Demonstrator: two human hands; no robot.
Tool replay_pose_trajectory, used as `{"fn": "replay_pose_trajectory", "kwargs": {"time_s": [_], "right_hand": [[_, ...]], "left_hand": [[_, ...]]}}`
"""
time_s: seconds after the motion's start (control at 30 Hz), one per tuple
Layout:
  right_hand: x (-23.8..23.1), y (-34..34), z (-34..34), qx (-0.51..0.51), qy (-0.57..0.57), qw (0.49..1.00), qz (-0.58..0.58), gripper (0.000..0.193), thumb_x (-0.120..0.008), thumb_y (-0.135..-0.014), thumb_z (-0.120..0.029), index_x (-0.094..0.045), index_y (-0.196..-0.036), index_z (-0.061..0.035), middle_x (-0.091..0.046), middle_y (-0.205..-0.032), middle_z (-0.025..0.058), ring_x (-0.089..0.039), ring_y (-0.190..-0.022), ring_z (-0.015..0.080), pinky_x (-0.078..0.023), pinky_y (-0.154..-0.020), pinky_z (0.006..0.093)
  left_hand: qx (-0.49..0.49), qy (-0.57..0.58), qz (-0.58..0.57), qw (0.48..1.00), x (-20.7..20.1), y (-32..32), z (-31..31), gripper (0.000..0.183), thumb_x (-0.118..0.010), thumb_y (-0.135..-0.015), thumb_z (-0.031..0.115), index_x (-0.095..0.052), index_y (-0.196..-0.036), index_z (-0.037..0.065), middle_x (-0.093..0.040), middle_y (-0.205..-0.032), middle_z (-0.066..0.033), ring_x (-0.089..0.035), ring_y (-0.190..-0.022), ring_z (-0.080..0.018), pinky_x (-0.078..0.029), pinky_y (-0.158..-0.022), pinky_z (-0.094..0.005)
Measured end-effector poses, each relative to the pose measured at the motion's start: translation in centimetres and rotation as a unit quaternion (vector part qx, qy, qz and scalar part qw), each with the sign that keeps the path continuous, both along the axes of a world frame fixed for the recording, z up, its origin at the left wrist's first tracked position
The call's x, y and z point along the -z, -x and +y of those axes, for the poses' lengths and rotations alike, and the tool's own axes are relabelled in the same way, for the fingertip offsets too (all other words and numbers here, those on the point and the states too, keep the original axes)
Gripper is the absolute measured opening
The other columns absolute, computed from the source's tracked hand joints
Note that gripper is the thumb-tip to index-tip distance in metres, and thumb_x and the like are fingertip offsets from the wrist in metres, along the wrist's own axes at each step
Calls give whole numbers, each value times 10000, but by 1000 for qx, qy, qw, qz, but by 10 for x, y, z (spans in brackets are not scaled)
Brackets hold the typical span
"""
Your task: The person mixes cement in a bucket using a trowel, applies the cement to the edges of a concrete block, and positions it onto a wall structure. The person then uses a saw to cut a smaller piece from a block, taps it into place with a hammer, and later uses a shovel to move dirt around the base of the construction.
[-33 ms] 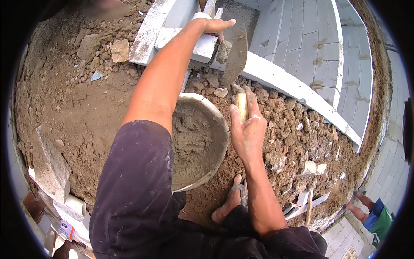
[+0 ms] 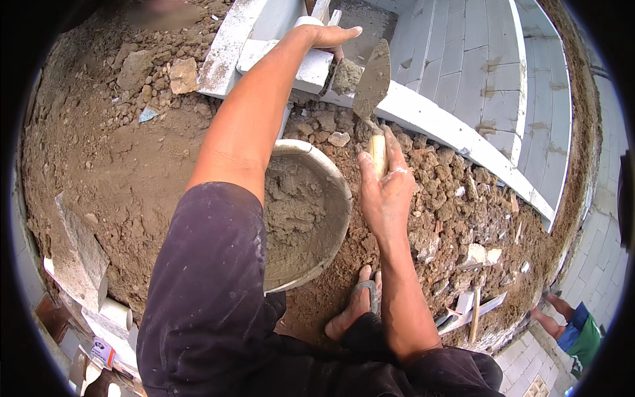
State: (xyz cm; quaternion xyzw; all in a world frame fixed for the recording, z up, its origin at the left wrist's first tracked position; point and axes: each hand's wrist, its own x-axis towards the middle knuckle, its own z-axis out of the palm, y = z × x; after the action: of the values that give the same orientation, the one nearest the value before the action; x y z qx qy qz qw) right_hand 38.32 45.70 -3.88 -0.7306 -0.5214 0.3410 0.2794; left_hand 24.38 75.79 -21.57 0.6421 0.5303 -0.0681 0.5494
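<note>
My right hand [image 2: 388,195] is closed round the pale handle of a trowel [image 2: 372,83]. Its mortar-smeared blade points away from me, over the white wall edge. Farther off to the left, my left hand [image 2: 334,36] reaches across a white block [image 2: 312,71] with fingers stretched out; its underside is partly hidden. A lump of grey mortar [image 2: 347,77] sits at the block's end, beside the trowel blade. Between my arms stands a round bucket [image 2: 340,198] holding wet grey mortar [image 2: 294,212], partly covered by my left arm and sleeve.
Rubble and clods [image 2: 450,205] lie along the white wall edge [image 2: 443,126]. Loose soil [image 2: 145,172] spreads at left, with a broken concrete piece [image 2: 79,251]. Wood and white scraps [image 2: 471,314] lie at lower right. A person [image 2: 582,334] is at the far right.
My right hand has shifted slightly right with the trowel, and the blade has swung right and turned, showing more of its flat face. My left hand has hardly moved.
</note>
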Motion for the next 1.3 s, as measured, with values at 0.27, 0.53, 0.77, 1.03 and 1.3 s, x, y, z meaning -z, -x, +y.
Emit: {"fn": "replay_pose_trajectory", "kwargs": {"time_s": [0.27, 0.53, 0.77, 1.03, 1.3], "right_hand": [[28, 16, 11, -59, 77, 993, -71, 589, -612, -955, -194, -458, -1469, 47, -656, -1230, 322, -663, -1126, 428, -501, -1007, 482], [13, 15, 2, -51, 91, 994, -22, 571, -593, -956, -133, -449, -1478, 48, -652, -1235, 321, -652, -1139, 461, -508, -1001, 473], [17, 13, 8, -47, 62, 997, -22, 577, -600, -953, -158, -454, -1481, 24, -660, -1185, 341, -671, -1077, 464, -519, -964, 488], [26, 16, 6, -64, 61, 995, -48, 585, -606, -958, -175, -452, -1486, 23, -682, -1137, 340, -673, -1088, 466, -516, -981, 491], [16, -13, 7, -25, 48, 996, -71, 594, -599, -939, -168, -457, -1474, 48, -709, -1074, 316, -715, -986, 451, -550, -917, 473]], "left_hand": [[-46, -23, 27, 998, -13, -10, -1, 1021, -239, -915, 847, -775, -1132, 6, -709, -1263, -147, -580, -1249, -296, -361, -1137, -447], [-30, -6, -42, 999, -24, -6, -7, 1007, -261, -928, 832, -785, -1061, -18, -691, -1265, -198, -615, -1208, -332, -389, -1100, -442], [-26, -74, -27, 997, -24, -8, -3, 1041, -299, -903, 855, -743, -952, -86, -693, -1038, -190, -622, -974, -283, -417, -984, -453], [-26, -63, -37, 997, -18, -4, -4, 1014, -263, -920, 839, -785, -936, -31, -739, -1053, -167, -633, -1038, -289, -416, -1036, -418], [-4, -54, -53, 997, -19, -2, -5, 1002, -235, -934, 820, -804, -1033, 2, -746, -1155, -172, -635, -1092, -304, -394, -1106, -417]]}}
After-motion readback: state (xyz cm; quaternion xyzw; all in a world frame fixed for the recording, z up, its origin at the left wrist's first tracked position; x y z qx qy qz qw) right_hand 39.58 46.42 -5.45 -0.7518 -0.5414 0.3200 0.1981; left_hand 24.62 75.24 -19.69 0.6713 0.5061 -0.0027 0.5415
